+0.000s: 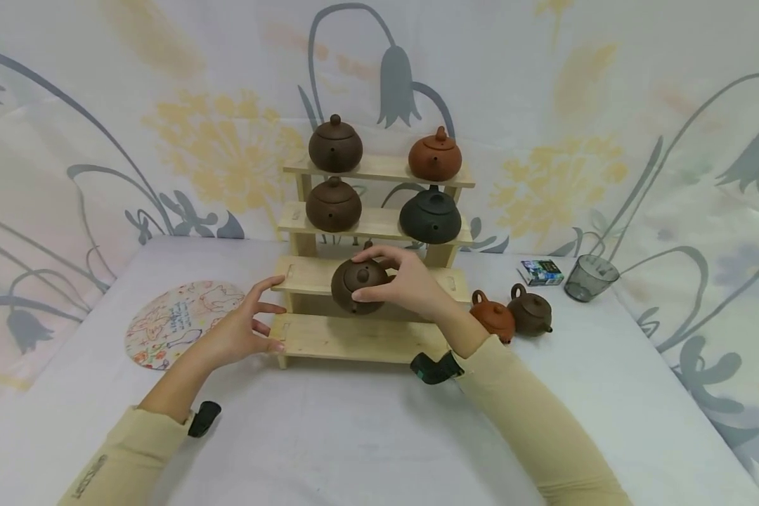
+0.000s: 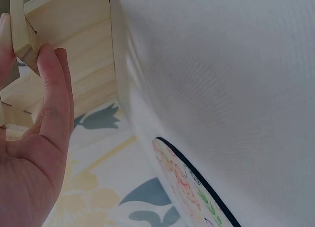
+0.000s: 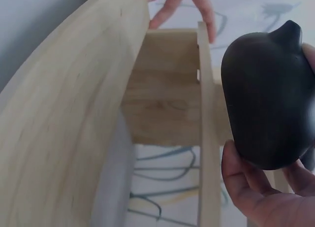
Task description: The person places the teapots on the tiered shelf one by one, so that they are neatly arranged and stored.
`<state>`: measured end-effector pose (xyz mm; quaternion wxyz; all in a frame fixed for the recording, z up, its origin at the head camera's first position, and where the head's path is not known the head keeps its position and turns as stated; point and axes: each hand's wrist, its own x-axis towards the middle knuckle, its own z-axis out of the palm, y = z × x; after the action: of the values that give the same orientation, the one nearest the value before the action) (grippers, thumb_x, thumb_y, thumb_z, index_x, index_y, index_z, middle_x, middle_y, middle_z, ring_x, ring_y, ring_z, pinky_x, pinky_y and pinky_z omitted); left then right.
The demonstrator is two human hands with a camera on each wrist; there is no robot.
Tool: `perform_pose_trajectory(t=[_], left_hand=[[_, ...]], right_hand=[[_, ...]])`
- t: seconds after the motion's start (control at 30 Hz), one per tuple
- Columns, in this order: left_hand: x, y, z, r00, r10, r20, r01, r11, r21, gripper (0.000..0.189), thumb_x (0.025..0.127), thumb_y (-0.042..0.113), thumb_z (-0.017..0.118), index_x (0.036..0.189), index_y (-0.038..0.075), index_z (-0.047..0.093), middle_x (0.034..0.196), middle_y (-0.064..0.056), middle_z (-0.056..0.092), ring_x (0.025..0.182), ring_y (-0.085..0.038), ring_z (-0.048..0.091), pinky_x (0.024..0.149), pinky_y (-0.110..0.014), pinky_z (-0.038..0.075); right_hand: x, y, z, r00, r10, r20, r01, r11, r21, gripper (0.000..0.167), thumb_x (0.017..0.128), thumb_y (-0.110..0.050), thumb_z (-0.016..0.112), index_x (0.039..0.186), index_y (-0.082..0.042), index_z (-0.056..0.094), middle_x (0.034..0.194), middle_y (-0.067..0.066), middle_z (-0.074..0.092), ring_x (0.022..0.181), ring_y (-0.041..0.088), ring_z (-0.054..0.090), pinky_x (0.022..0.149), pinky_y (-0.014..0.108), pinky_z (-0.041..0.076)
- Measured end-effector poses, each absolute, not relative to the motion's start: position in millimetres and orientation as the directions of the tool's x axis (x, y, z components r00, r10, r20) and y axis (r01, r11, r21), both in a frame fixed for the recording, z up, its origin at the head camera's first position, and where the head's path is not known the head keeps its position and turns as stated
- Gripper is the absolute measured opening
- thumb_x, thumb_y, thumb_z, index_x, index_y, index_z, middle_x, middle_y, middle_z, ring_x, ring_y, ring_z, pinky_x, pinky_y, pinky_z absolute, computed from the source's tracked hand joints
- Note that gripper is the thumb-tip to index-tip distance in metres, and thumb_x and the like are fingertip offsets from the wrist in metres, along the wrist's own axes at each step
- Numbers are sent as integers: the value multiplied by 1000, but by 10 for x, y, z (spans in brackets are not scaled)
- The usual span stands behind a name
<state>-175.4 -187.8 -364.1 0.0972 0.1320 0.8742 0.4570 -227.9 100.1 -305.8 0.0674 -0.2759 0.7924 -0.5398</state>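
Observation:
My right hand grips a dark brown teapot in front of the third shelf board of a wooden stepped rack. In the right wrist view, fingers and thumb close around the teapot from two sides, its spout pointing up. At the rack's left end, my left hand has its fingers spread, with fingertips right at the ends of the two lower boards. The left wrist view has the left hand with fingertips at a board's corner.
On the upper boards stand two brown teapots, an orange one and a black one. Right of the rack are an orange teapot, a brown teapot, a small box and a grey cup. A round patterned mat lies left.

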Motion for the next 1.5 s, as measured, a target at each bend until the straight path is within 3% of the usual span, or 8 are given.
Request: perform_pose_trajectory(t=[0.3,0.53,0.97,1.33,1.5], left_hand=[[-1782,-1889,-3665,-943,330,-29,157,522,839,106,71,0,79,147,28,10,127,-26,49,81,-25,58,65,-34,48],[-1781,-1899,-3681,-942,334,-31,155,515,843,106,71,-2,78,147,27,10,127,-27,48,81,-25,58,66,-35,48],[-1780,-1899,-3684,-940,340,-17,172,516,839,106,70,-2,79,147,25,10,126,-27,49,79,-24,59,65,-34,48],[-1776,-1881,-3654,-944,328,-39,152,534,832,107,70,2,80,147,26,9,127,-26,48,82,-25,59,66,-35,48],[-1771,-1887,-3652,-944,329,-38,152,533,832,107,70,0,79,147,26,10,127,-27,49,82,-26,59,66,-35,48]], right_hand=[[-2380,652,-3071,-868,-466,171,-327,279,-903,46,73,-20,80,116,-15,62,114,1,56,94,20,55,69,33,49],[-2361,650,-3119,-872,-463,158,-314,281,-907,45,81,-23,74,123,-16,58,125,0,52,104,18,55,78,33,49],[-2328,744,-3177,-777,-579,245,-399,153,-904,52,81,-2,70,130,-6,52,135,8,46,119,24,49,92,29,43],[-2196,964,-3153,-813,-515,272,-381,117,-917,49,79,2,71,125,-3,56,129,9,52,114,29,53,86,34,47],[-2085,1161,-3148,-837,-468,283,-352,66,-934,47,79,4,70,124,1,55,127,17,52,115,35,51,88,34,46]])
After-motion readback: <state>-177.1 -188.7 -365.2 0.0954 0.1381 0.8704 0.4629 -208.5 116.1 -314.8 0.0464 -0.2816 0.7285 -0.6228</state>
